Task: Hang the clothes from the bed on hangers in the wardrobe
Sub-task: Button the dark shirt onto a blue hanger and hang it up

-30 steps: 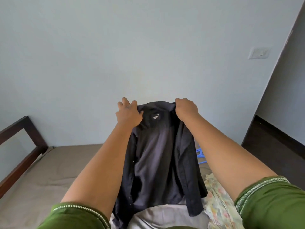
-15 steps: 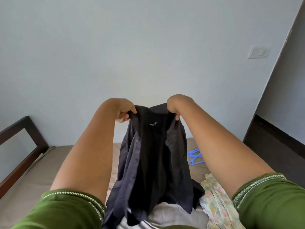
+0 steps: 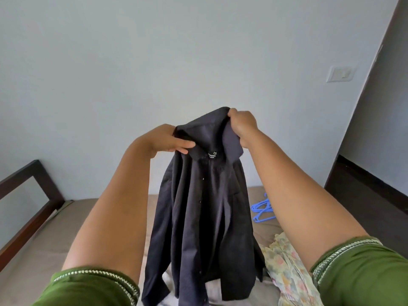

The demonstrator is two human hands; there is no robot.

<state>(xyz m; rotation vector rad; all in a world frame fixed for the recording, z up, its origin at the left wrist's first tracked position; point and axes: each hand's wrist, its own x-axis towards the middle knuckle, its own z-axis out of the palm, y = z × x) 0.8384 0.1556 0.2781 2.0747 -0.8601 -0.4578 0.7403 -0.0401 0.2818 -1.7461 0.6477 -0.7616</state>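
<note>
Right hand [image 3: 241,127] grips the dark shirt [image 3: 205,208] at the collar's raised end; left hand [image 3: 164,141] pinches the opposite shoulder, so the shirt hangs open above the bed [image 3: 39,246] for a blue hanger [image 3: 262,209] lying nearby.

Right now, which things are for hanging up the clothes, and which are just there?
For the job: dark shirt, held up by left hand and right hand; blue hangers; floral garment on the bed.

Just there: wall switch, wooden bed frame.
</note>
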